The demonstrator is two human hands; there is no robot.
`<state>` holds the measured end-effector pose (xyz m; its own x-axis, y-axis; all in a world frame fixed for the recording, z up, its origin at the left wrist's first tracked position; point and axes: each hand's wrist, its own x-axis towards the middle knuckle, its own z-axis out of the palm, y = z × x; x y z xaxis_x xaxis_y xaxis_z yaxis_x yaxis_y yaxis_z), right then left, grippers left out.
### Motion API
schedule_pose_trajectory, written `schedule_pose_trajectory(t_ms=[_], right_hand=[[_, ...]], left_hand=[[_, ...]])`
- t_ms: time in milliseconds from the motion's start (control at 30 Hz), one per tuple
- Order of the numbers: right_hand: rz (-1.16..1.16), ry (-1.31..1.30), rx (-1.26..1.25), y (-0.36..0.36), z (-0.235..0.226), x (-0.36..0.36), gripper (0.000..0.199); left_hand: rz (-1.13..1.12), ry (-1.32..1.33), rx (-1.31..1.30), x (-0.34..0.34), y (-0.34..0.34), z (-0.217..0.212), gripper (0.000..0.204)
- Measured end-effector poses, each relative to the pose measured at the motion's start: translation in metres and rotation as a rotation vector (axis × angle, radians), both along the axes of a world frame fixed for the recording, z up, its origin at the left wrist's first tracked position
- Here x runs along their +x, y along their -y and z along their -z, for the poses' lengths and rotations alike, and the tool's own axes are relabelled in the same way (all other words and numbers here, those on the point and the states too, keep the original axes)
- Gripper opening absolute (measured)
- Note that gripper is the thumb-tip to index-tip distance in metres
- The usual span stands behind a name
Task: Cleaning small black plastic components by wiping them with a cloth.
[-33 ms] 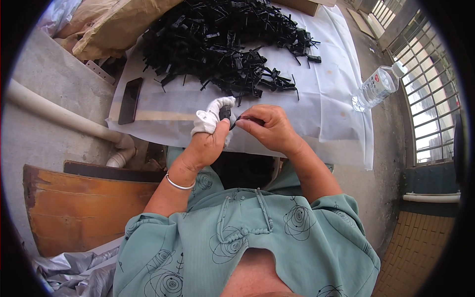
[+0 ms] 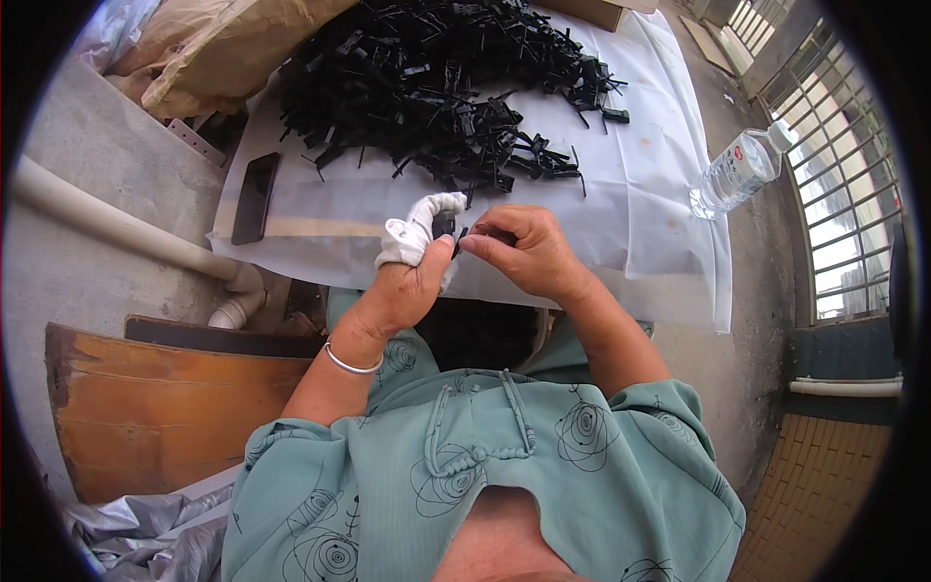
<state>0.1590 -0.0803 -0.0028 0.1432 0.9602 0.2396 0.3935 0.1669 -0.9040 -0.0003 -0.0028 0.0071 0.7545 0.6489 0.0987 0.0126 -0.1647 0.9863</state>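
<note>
One black plastic piece [image 2: 444, 226] is pinched between the thumb and cloth-wrapped fingers of the left hand [image 2: 415, 281], just above the near edge of the table sheet [image 2: 659, 233]. A thin black strip [image 2: 461, 241] is pinched at the fingertips of the right hand [image 2: 531, 250]; whether it is joined to the piece cannot be told. Work on this piece seems unfinished. Beyond, similar pieces are piled in a large heap [image 2: 427, 87]; whether those are finished or untouched is not shown.

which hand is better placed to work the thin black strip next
Probably the right hand: its fingertips are at the thin black strip, while the left hand holds a black piece.
</note>
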Motion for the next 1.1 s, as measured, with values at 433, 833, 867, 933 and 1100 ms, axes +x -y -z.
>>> schedule_pose_trajectory(t_ms=[433, 833, 867, 933, 1100], right_hand=[[-0.049, 0.123, 0.067, -0.009, -0.004, -0.014, 0.023], [0.381, 0.442, 0.155, -0.059, 0.008, 0.039, 0.017], [0.327, 0.501, 0.102, -0.065, 0.012, 0.044, 0.015], [0.267, 0.56, 0.049, -0.068, 0.018, 0.048, 0.013], [0.139, 0.608, 0.227, -0.041, 0.012, 0.021, 0.011]], left_hand=[[-0.052, -0.058, 0.204, 0.005, 0.008, 0.004, 0.022], [-0.1, -0.214, 0.786, -0.009, -0.016, 0.016, 0.027], [-0.173, -0.203, 0.633, -0.007, -0.017, 0.019, 0.026], [-0.202, -0.22, 0.524, 0.0, -0.02, 0.023, 0.027], [-0.324, -0.114, 0.196, 0.013, -0.025, 0.024, 0.03]])
